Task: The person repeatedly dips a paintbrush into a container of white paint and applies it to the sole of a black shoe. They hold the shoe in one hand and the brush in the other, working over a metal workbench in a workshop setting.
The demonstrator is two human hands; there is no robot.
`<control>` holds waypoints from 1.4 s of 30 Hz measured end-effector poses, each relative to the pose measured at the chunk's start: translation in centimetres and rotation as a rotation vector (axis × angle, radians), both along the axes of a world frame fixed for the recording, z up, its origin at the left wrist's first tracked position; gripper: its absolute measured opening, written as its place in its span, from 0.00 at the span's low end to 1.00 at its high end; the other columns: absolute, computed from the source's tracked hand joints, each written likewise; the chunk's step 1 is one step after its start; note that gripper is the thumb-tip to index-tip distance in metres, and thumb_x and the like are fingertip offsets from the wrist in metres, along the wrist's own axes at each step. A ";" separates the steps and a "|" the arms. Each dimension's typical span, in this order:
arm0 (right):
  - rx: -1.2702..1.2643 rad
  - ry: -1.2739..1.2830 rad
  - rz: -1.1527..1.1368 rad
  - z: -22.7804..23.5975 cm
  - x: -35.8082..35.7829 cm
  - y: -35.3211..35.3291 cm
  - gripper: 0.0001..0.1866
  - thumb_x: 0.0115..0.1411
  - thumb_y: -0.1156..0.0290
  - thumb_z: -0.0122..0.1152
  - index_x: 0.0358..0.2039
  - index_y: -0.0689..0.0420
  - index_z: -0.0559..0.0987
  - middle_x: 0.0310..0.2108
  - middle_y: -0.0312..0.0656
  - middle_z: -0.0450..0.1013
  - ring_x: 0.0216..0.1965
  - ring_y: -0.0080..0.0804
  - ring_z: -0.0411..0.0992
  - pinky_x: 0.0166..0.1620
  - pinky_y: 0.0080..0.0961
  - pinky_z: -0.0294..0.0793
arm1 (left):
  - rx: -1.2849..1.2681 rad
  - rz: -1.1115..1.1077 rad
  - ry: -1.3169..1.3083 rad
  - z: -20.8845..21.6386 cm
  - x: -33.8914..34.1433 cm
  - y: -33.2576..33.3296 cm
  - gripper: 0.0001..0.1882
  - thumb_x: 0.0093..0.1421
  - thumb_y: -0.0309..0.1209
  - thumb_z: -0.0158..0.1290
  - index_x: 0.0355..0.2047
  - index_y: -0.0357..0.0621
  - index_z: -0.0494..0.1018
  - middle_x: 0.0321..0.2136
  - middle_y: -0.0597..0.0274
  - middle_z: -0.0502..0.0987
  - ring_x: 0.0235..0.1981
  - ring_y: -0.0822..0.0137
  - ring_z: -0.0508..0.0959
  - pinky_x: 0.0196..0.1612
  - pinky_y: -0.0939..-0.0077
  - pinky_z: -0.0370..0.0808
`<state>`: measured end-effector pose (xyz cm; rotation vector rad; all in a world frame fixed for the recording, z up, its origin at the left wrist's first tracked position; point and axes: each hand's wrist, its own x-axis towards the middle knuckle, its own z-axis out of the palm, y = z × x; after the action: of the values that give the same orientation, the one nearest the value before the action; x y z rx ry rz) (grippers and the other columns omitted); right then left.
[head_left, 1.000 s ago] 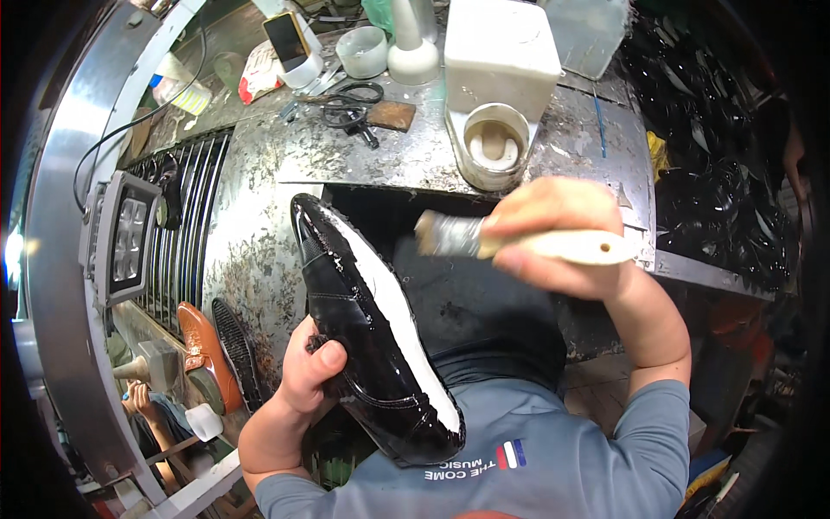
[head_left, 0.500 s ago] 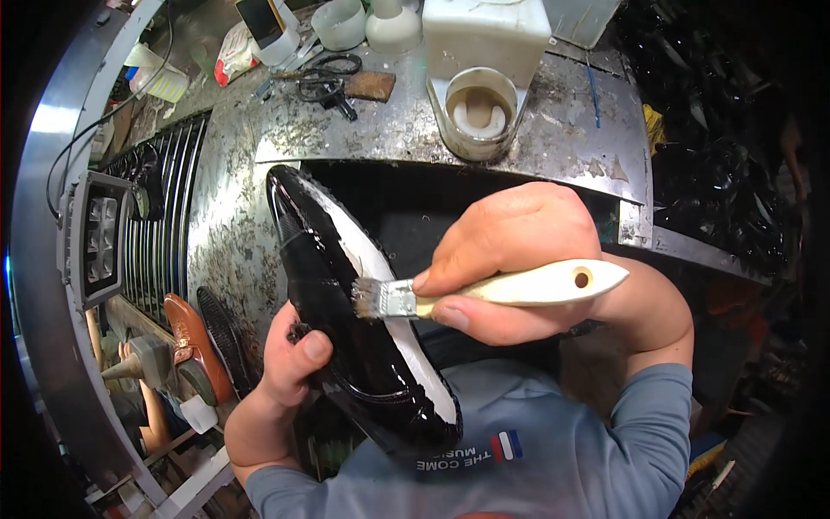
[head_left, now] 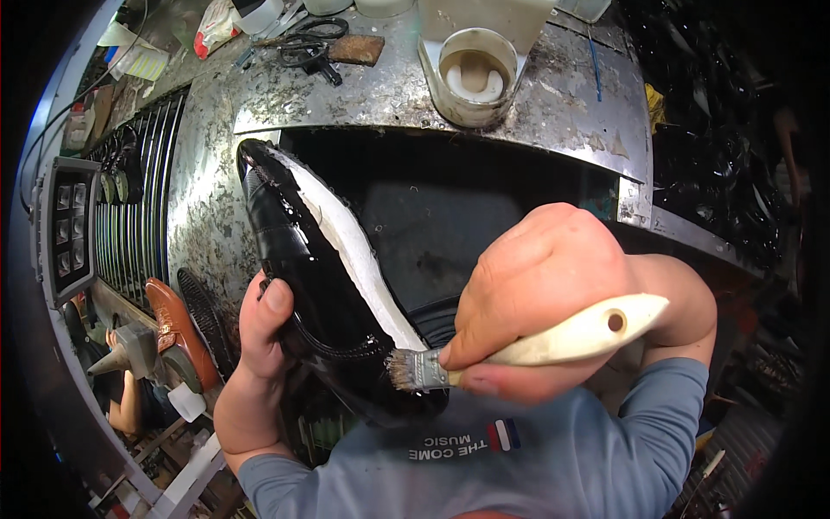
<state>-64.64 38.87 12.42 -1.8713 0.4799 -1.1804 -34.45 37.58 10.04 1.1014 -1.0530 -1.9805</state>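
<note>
My left hand [head_left: 265, 316] is closed around the left side of a glossy black shoe [head_left: 316, 307], thumb on top. The shoe is tilted, with its toe away from me and its heel near my chest. A white strip [head_left: 350, 246] runs along its right edge. In my right hand [head_left: 545, 290], the pale handle of a flat brush [head_left: 571, 336] is pinched between thumb and fingers. Its bristles touch the heel end of the shoe, at the strip's near end. Part of the left fingers is hidden behind the shoe.
A clear cup [head_left: 471, 108] of cloudy liquid stands on the metal bench [head_left: 380, 99]. Black scissors [head_left: 316, 43] lie beside a brown block [head_left: 356, 49]. Left are a brown shoe [head_left: 177, 333], a black sole [head_left: 206, 320], a lamp [head_left: 71, 229] and another person's arm [head_left: 130, 406].
The brush has moved from the middle of the shoe down to its heel end. The shoe has shifted slightly left and away in the picture, and the bench also sits higher in view.
</note>
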 end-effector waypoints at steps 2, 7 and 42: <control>0.023 0.009 0.020 0.4 -0.2 0.2 0.05 0.52 0.75 0.72 0.30 0.61 0.86 0.24 0.41 0.80 0.24 0.34 0.81 0.27 0.25 0.81 | 0.057 0.002 0.074 -1.1 0.7 -0.1 0.36 0.69 0.52 0.51 0.61 0.28 0.66 0.50 0.47 0.79 0.48 0.60 0.83 0.54 0.65 0.80; 0.007 0.036 0.041 1.3 -0.4 0.1 0.05 0.51 0.76 0.73 0.29 0.61 0.86 0.24 0.40 0.79 0.22 0.31 0.79 0.23 0.23 0.78 | 0.236 0.119 0.344 -3.4 0.6 0.3 0.33 0.73 0.48 0.43 0.66 0.31 0.61 0.56 0.42 0.76 0.54 0.53 0.81 0.58 0.55 0.80; 0.258 0.077 0.498 2.0 2.7 -5.8 0.03 0.55 0.78 0.66 0.29 0.64 0.84 0.26 0.44 0.80 0.27 0.40 0.78 0.30 0.30 0.78 | 0.925 -0.026 1.005 -6.9 -7.3 4.2 0.35 0.72 0.54 0.43 0.71 0.46 0.60 0.64 0.46 0.69 0.60 0.49 0.74 0.64 0.51 0.72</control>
<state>-61.89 33.09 14.47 -1.6829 0.1771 -0.6833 -41.72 41.75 3.11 0.2882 0.4178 -2.6016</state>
